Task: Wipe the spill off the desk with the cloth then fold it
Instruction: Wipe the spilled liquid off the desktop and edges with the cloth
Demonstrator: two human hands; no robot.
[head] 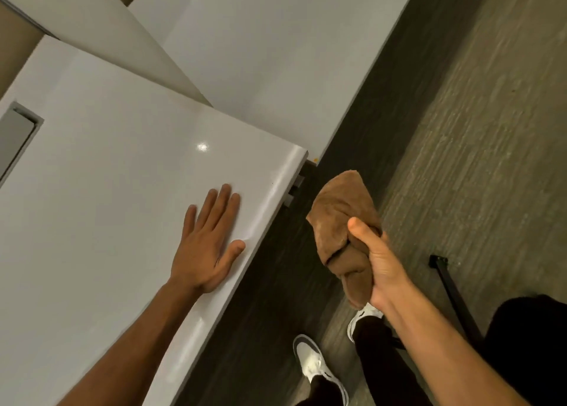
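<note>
A white desk point(116, 172) fills the left half of the view. My left hand point(205, 240) lies flat on it near its right edge, fingers straight and spread. My right hand point(376, 267) is off the desk, over the floor, and grips a bunched brown cloth point(340, 218) that sticks up and hangs below the fist. I see no clear spill on the desk top, only a bright light reflection point(202, 146).
A grey cable slot point(17, 139) is set into the desk at the far left. A second white desk point(270, 53) stands behind. My white shoes point(316, 365) are on the wood-look floor, and a black chair leg point(454, 292) stands at the right.
</note>
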